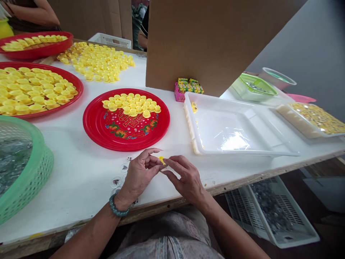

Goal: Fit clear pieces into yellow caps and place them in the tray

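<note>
In front of me, my left hand (141, 172) pinches a small yellow plastic piece (161, 159) between thumb and fingers. My right hand (185, 176) meets it from the other side, thumb and fingertips closed on the same piece, whose exact shape is mostly hidden. A bead bracelet circles my left wrist. Beside that wrist, several small clear discs with dark prints (115, 182) lie on the white table (72, 180). Just beyond my hands stands a red round tray (94, 124) with a floral print, holding several yellow hat-shaped pieces (132, 104) toward its far side.
A white plastic tray (229, 147) stands right; behind it is a pink basket (179, 94) of small boxes. A green basket (40, 165) and a fuller red tray (79, 84) are left. A cardboard panel (199, 43) rises behind. Loose yellow pieces (99, 61) lie farther back.
</note>
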Available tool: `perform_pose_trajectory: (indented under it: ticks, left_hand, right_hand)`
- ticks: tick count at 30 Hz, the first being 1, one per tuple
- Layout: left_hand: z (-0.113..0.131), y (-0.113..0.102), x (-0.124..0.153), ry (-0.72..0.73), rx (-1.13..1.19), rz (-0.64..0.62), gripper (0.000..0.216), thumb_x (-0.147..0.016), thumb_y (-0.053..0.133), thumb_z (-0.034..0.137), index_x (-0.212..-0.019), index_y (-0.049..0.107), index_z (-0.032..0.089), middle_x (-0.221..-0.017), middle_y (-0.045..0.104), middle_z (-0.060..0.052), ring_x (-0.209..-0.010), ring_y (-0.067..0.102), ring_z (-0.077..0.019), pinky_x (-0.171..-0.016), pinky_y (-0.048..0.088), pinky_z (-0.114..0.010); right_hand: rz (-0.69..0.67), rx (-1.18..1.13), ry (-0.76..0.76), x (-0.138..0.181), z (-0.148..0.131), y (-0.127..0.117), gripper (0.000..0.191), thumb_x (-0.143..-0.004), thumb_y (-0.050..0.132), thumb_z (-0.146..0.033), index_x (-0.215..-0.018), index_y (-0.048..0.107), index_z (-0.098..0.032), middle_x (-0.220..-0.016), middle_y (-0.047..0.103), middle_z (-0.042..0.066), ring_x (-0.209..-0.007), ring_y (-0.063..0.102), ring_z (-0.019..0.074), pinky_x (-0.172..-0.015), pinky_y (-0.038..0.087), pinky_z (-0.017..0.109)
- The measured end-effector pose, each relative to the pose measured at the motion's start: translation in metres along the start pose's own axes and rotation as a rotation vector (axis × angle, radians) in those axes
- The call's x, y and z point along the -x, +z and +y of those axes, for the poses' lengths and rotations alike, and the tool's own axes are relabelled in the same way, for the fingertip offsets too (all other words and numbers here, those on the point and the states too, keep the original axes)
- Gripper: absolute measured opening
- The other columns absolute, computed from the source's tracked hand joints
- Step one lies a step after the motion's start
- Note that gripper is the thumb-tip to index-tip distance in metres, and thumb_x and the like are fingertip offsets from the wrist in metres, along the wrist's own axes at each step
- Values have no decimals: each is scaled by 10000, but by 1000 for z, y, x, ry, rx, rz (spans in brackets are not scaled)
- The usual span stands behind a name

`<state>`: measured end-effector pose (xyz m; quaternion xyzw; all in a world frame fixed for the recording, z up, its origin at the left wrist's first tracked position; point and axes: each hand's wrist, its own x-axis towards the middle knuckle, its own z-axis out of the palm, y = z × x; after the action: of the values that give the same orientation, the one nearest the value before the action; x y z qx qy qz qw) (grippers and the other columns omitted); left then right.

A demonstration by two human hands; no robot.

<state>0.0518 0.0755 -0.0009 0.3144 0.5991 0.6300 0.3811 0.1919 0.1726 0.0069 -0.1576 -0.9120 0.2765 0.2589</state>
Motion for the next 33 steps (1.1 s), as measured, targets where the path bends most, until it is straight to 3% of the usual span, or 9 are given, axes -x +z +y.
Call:
perform_pose_trajectory:
  ticks: [7,15,19,21,25,33]
  left_hand:
    - [-1,-1,-2,16,-43,13,373,-731,689,216,-1078,556,186,-771,650,-5,-731,627,-150,-696,531,-254]
    - [-4,-5,-3,3,-69,20,375,-771,650,261,-1122,541,187,-842,662,-25,-794,639,-172,-749,526,-285]
    - [-9,-12,-5,7,-323,181,283,-835,553,283,-1106,588,210,-913,666,-38,-787,650,-182,-742,518,-295]
    - [-13,-13,-6,16,-475,197,260,-841,532,265,-1080,624,220,-923,678,-45,-800,653,-197,-735,508,-295]
    - [-19,-9,-11,-4,-567,145,244,-830,520,228,-1024,670,224,-906,700,-53,-809,655,-217,-724,505,-296]
    - [-26,-5,-18,-109,-365,42,250,-786,541,189,-976,700,215,-896,707,-57,-794,657,-214,-735,525,-312]
  right_hand:
    - [-7,10,-12,2,4,5,298,-850,574,-231,-1147,569,-217,-992,629,73,-892,606,171,-763,524,304]
    - [-6,-27,125,-1,10,4,250,-807,621,-254,-1054,621,-216,-910,635,44,-755,608,137,-610,518,234]
    - [-100,76,164,-10,20,-5,275,-777,657,-249,-1047,645,-199,-923,645,47,-612,575,106,-560,485,230]
    - [-183,116,151,-17,23,-7,275,-774,664,-253,-1043,654,-199,-935,648,51,-583,566,100,-574,481,241]
    - [-270,165,101,-27,26,-2,252,-769,669,-228,-1020,667,-194,-902,654,60,-710,615,147,-643,482,257]
    - [-376,150,21,-36,29,7,191,-814,606,-146,-988,667,-199,-896,650,59,-830,621,166,-742,469,255]
